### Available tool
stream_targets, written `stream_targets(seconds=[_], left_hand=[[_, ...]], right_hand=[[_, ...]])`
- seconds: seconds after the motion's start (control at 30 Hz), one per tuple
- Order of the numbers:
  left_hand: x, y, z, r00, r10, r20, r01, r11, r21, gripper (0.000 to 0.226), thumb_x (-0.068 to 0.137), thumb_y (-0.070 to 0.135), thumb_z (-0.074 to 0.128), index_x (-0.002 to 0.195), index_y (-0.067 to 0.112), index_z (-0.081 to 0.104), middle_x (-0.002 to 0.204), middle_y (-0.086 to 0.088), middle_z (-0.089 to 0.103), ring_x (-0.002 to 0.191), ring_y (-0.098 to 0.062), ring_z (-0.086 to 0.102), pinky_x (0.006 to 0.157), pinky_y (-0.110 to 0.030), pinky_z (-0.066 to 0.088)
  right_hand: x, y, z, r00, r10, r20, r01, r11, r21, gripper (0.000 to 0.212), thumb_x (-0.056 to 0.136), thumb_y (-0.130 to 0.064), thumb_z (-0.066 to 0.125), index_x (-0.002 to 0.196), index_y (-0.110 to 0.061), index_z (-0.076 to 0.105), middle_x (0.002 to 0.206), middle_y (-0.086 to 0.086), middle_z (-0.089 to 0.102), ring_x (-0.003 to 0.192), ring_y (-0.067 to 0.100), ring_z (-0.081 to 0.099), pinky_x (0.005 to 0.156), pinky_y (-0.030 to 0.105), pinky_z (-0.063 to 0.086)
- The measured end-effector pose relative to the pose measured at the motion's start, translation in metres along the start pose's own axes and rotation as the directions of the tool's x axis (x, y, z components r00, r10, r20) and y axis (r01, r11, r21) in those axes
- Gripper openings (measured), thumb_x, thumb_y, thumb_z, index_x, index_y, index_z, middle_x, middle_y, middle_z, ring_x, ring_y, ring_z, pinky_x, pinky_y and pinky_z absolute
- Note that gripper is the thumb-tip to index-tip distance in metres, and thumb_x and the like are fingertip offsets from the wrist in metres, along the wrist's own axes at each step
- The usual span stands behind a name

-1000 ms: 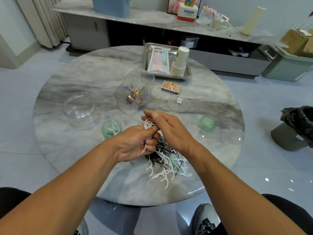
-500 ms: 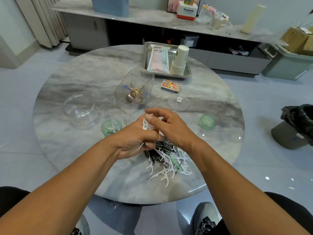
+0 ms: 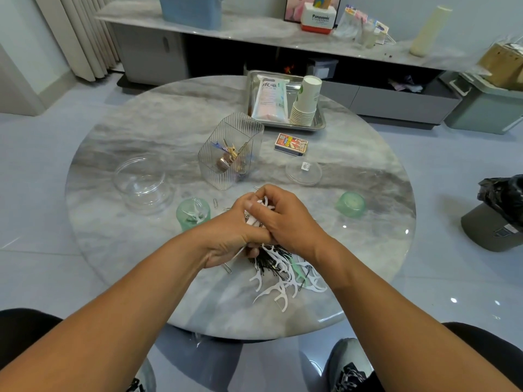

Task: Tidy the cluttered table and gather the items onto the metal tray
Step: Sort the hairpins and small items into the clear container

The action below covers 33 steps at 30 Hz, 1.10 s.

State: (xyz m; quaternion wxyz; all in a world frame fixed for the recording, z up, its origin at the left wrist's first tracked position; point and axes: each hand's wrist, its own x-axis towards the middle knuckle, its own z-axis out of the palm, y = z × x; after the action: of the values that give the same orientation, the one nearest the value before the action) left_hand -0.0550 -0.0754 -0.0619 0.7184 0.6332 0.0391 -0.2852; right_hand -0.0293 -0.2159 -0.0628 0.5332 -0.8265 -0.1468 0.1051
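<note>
A pile of white floss picks (image 3: 283, 281) mixed with black hairpins lies on the round marble table (image 3: 141, 128) near its front edge. My left hand (image 3: 229, 239) grips a bunch of white floss picks above that pile. My right hand (image 3: 285, 219) is curled over the top of the same bunch, pressed against the left hand. The metal tray (image 3: 318, 124) sits at the table's far side and holds a wipes packet (image 3: 270, 99) and a stack of paper cups (image 3: 307, 101).
A ribbed clear container (image 3: 232, 149) with small items stands mid-table. A clear bowl (image 3: 143, 181) is at left, a green cup (image 3: 193, 213) with floss picks by my left hand, another green cup (image 3: 351, 205) at right, a clear lid (image 3: 303, 172) and a card box (image 3: 291, 143) behind.
Both hands have closed together around the bunch of floss picks and shifted slightly away from me; my right hand now covers the top of the bunch.
</note>
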Motion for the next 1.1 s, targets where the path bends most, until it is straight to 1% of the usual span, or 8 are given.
stream_targets(seconds=[0.23,0.4,0.5,0.6,0.7,0.87,1.0,1.1], left_hand=[[-0.004,-0.003,0.004,0.998,-0.051,0.023,0.048,0.994,0.098,0.050,0.083,-0.015,0.062,0.109,0.027,0.052,0.065,0.003,0.046,0.049,-0.007,0.032,0.046,-0.023,0.028],[-0.004,-0.001,0.002,0.998,-0.034,0.044,0.037,0.997,-0.070,0.056,0.080,-0.019,0.057,0.123,0.017,0.052,0.087,-0.003,0.051,0.049,-0.008,0.037,0.046,-0.023,0.032],[-0.004,0.001,0.000,0.993,-0.024,0.118,0.051,0.973,-0.227,0.063,0.074,-0.012,0.063,0.127,0.021,0.051,0.075,-0.002,0.049,0.053,-0.009,0.034,0.048,-0.022,0.036],[-0.005,0.002,-0.003,0.970,-0.002,0.244,0.112,0.893,-0.436,0.046,0.076,-0.009,0.068,0.110,0.022,0.058,0.067,0.002,0.044,0.052,-0.006,0.034,0.053,-0.021,0.039],[-0.007,0.004,-0.005,0.947,0.012,0.322,0.167,0.836,-0.522,0.033,0.070,0.009,0.090,0.094,0.022,0.070,0.072,0.004,0.046,0.053,-0.004,0.035,0.056,-0.020,0.039],[-0.005,0.008,-0.002,0.953,-0.097,0.288,0.225,0.863,-0.452,0.038,0.081,0.049,0.076,0.094,0.017,0.060,0.072,0.002,0.048,0.053,-0.005,0.034,0.053,-0.020,0.041],[-0.004,0.011,-0.001,0.958,-0.152,0.245,0.225,0.924,-0.308,0.053,0.086,0.068,0.055,0.098,0.017,0.060,0.078,-0.007,0.054,0.050,-0.008,0.035,0.048,-0.022,0.040],[-0.003,0.009,-0.002,0.967,-0.150,0.207,0.206,0.935,-0.287,0.059,0.084,0.070,0.056,0.105,0.015,0.056,0.073,-0.010,0.054,0.046,-0.009,0.033,0.044,-0.022,0.037]], right_hand=[[-0.001,0.002,0.012,0.999,0.025,-0.038,-0.027,0.998,-0.056,0.028,0.101,-0.039,0.058,0.083,-0.018,0.061,0.074,0.004,0.067,0.071,0.020,0.063,0.072,0.039,0.052],[-0.002,0.000,0.006,0.999,0.037,0.004,-0.037,0.996,-0.077,0.043,0.105,-0.044,0.047,0.082,-0.011,0.062,0.076,0.016,0.062,0.065,0.014,0.053,0.068,0.039,0.049],[0.000,-0.002,0.002,0.998,0.049,0.025,-0.049,0.999,0.006,0.047,0.104,-0.049,0.047,0.084,-0.010,0.064,0.076,0.016,0.062,0.064,0.011,0.054,0.065,0.034,0.047],[0.002,-0.004,-0.002,0.999,0.012,-0.044,-0.007,0.995,0.102,0.052,0.101,-0.047,0.057,0.078,0.000,0.061,0.062,0.006,0.050,0.060,0.010,0.047,0.058,0.030,0.041],[0.003,-0.004,-0.003,0.999,-0.008,-0.047,0.017,0.982,0.187,0.060,0.096,-0.047,0.064,0.079,0.009,0.056,0.064,0.022,0.049,0.062,0.022,0.046,0.058,0.039,0.042],[0.002,0.001,-0.002,0.996,0.016,-0.086,-0.011,0.999,0.050,0.042,0.098,-0.042,0.063,0.061,-0.024,0.063,0.057,-0.011,0.056,0.058,0.009,0.052,0.060,0.036,0.045],[0.003,0.002,-0.002,0.991,0.058,-0.123,-0.052,0.997,0.048,0.053,0.100,-0.044,0.059,0.072,0.000,0.056,0.058,0.012,0.053,0.049,0.014,0.050,0.049,0.031,0.041],[0.001,0.003,0.000,0.994,0.073,-0.082,-0.068,0.995,0.073,0.042,0.104,-0.039,0.053,0.082,-0.003,0.056,0.061,-0.002,0.058,0.048,0.012,0.053,0.048,0.028,0.043]])
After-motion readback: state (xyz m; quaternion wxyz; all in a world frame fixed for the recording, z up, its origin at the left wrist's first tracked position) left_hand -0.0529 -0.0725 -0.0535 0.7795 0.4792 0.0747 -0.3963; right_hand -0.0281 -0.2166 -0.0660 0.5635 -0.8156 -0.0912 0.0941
